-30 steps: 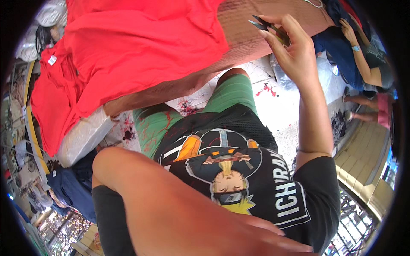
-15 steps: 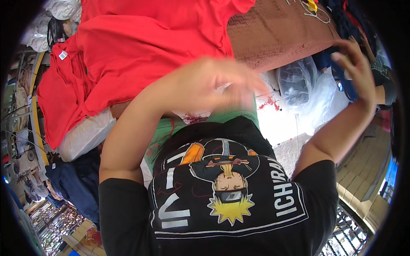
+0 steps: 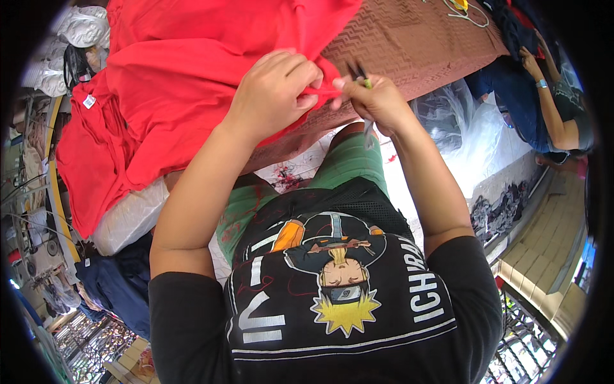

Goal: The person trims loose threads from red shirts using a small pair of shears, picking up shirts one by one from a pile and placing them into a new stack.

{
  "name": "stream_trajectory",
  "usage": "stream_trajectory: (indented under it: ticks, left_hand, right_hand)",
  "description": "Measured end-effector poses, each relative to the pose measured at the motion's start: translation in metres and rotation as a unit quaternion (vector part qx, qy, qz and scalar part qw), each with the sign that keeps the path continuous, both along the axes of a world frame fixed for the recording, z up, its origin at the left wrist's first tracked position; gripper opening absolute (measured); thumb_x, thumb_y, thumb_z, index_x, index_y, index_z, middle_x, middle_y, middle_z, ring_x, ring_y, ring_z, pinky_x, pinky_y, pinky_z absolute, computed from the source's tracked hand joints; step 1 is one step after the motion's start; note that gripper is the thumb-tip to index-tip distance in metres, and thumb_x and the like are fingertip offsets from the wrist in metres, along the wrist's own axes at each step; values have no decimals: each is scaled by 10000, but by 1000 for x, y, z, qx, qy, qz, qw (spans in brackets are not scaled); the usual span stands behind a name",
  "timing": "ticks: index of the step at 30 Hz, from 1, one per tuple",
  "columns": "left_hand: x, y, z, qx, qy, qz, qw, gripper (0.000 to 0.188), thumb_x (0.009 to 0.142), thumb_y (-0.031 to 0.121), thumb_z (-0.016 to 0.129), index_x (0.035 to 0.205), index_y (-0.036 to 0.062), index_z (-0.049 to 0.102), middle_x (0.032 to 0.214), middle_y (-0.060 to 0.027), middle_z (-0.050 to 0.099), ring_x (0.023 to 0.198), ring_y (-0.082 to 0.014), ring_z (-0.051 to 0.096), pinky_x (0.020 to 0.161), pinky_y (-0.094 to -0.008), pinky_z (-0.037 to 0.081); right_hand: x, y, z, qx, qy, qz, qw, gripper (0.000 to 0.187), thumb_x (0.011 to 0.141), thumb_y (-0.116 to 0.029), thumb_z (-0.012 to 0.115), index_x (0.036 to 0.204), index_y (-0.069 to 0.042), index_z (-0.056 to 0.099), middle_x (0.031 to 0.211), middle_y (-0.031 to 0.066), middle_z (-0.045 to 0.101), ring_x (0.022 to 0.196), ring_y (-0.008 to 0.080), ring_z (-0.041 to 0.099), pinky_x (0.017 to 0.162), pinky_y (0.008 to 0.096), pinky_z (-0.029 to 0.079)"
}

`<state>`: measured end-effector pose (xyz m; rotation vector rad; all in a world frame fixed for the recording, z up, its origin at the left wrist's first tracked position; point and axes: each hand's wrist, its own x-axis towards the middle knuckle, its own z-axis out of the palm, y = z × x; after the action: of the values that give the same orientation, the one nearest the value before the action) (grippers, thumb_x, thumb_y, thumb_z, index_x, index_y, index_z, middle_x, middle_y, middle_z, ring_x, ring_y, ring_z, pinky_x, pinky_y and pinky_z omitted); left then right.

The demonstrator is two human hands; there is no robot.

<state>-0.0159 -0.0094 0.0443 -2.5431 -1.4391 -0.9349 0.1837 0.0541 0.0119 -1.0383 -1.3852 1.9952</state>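
The red cloth (image 3: pixel 185 83), apparently a garment, spreads over the brown patterned table covering. My left hand (image 3: pixel 275 89) is closed on a fold near its right edge, pulling the edge up. Close beside it, my right hand (image 3: pixel 384 105) is wrapped round a pair of thread snips (image 3: pixel 360 72) with dark tips and a yellow-green part; a grey metal end sticks out below the fist. The right fingertips meet the stretched corner of the cloth, but whether they pinch it is blurred.
Clear plastic sheeting (image 3: pixel 464 128) lies on the floor at right, near another person's arm (image 3: pixel 550 115). A yellow item with white cord (image 3: pixel 460 6) rests on the brown cover (image 3: pixel 409 45). Dark blue cloth (image 3: pixel 118 281) is piled at left. A wooden bench (image 3: pixel 543 237) stands at lower right.
My right hand has come in from the far right to the cloth's edge, with the snips now visible in it. My left hand has moved up and taken hold of the red cloth.
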Motion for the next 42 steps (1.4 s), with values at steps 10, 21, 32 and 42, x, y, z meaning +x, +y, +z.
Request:
stream_trajectory:
  ticks: [10, 21, 32, 42]
  left_hand:
    - [22, -43, 7, -36, -209, 81, 974, 317, 745, 79, 750, 1035, 54, 625, 1028, -90, 634, 846, -165, 607, 766, -308, 488]
    - [37, -47, -2, 68, -106, 150, 981, 244, 720, 128, 767, 943, 104, 671, 995, -14, 629, 890, -200, 605, 739, -328, 441]
    - [33, -44, 0, -241, -470, 133, 839, 180, 964, 125, 547, 1015, -38, 604, 980, -84, 680, 808, -107, 640, 775, -243, 496]
    - [33, -43, -5, -270, -503, 113, 814, 186, 976, 149, 530, 1027, -21, 584, 1035, -88, 670, 858, -131, 642, 810, -245, 486]
  right_hand:
    - [-5, -25, 16, -48, 138, -44, 988, 223, 914, -261, 642, 881, -42, 669, 515, -46, 477, 396, 35, 302, 418, 221, 220]
    - [-8, -29, 24, -6, 82, -75, 994, 221, 901, -246, 657, 860, -29, 663, 463, -52, 431, 379, 41, 312, 398, 229, 205]
    - [-8, -33, 28, 41, -27, -65, 997, 260, 900, -287, 659, 928, -31, 628, 547, -4, 521, 399, 54, 398, 381, 199, 268]
    - [7, -51, 37, 548, -198, -56, 811, 233, 787, -187, 705, 968, -69, 618, 884, 91, 609, 789, 302, 626, 660, 396, 504]
